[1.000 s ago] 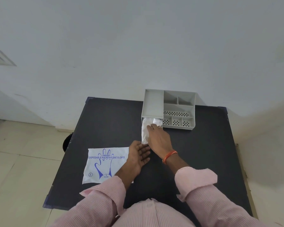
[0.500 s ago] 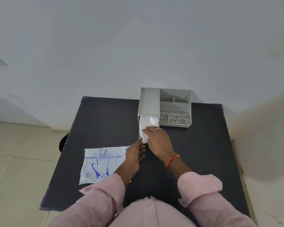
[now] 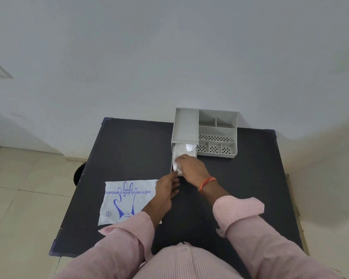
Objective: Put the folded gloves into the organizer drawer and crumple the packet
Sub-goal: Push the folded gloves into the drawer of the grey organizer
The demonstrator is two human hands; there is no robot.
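Observation:
A grey organizer [image 3: 217, 128] stands at the table's far edge, its drawer [image 3: 195, 153] pulled out toward me on the left side. Folded clear-white gloves [image 3: 181, 151] lie inside the drawer. My right hand [image 3: 191, 168] rests on their near end, pressing them down and hiding the drawer's front. My left hand [image 3: 167, 189] sits just below, fingertips touching the drawer's front left corner. The white packet [image 3: 127, 200], printed with a blue hand and "Disposable Polyethylene Gloves", lies flat on the table to the left, partly under my left forearm.
The black table [image 3: 129, 146] stands against a pale wall [image 3: 169, 57]. Beige floor tiles [image 3: 24, 188] show on the left, with a dark round object [image 3: 79, 174] below the table's left edge.
My right hand slid back toward me along the gloves, which went deeper into the drawer. My left hand moved up from the packet's edge to the drawer's front corner.

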